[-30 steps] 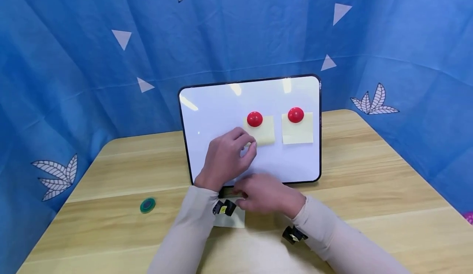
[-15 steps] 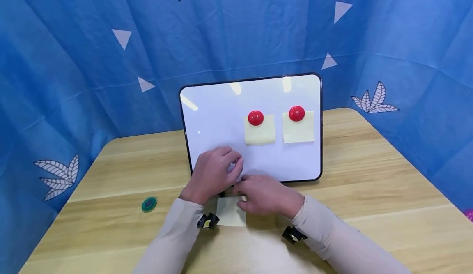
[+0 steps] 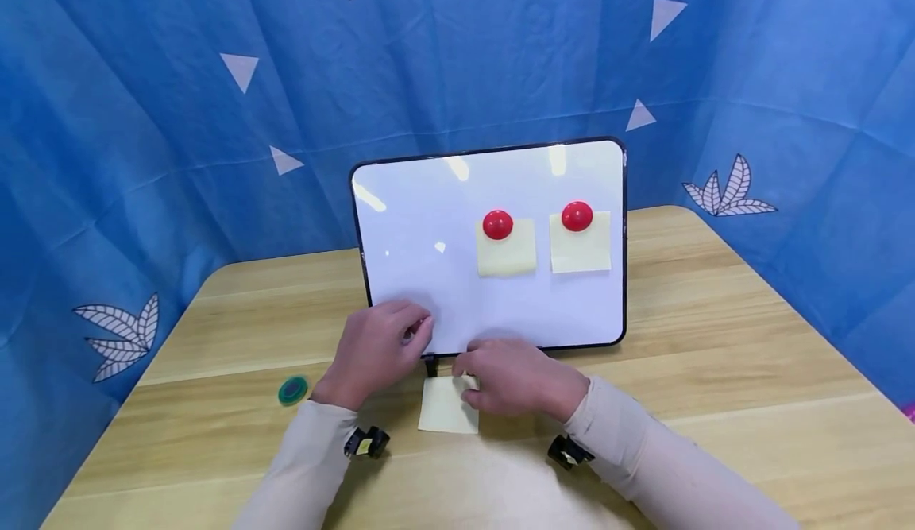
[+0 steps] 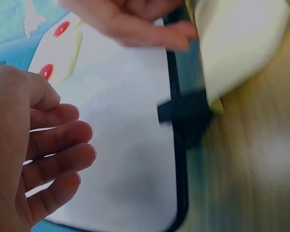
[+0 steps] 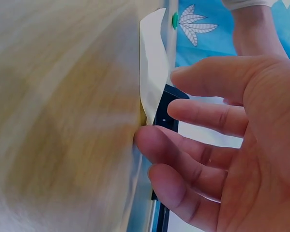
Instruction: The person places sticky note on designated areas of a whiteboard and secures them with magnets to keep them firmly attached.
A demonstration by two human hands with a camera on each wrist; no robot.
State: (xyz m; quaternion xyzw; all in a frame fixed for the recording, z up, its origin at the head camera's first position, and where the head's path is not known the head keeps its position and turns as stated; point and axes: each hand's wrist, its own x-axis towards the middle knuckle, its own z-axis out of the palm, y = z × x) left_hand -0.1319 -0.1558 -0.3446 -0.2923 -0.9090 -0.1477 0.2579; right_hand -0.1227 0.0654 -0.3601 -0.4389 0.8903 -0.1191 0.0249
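In the head view my left hand [image 3: 373,353] is over the whiteboard's lower left corner, its fingers loosely bent and holding nothing in the left wrist view. A pale yellow sticky note [image 3: 445,412] lies on the table before the board, its sheet curling up in the right wrist view. My right hand [image 3: 513,376] is at the note's right edge, fingers relaxed, thumb and index finger apart. A round green magnet [image 3: 293,390] lies on the table left of my left hand. Two red magnets, one left [image 3: 498,225] and one right [image 3: 577,216], sit over two sticky notes on the whiteboard [image 3: 422,204].
The whiteboard stands tilted back on the wooden table [image 3: 715,339], with a black foot [image 3: 431,365] at its lower edge. A blue curtain [image 3: 457,53] with white leaf and triangle prints hangs behind and at both sides.
My left hand has come down and left from beside the left note on the board, towards the green magnet, uncovering the note on the table. My right hand has stayed nearly still.
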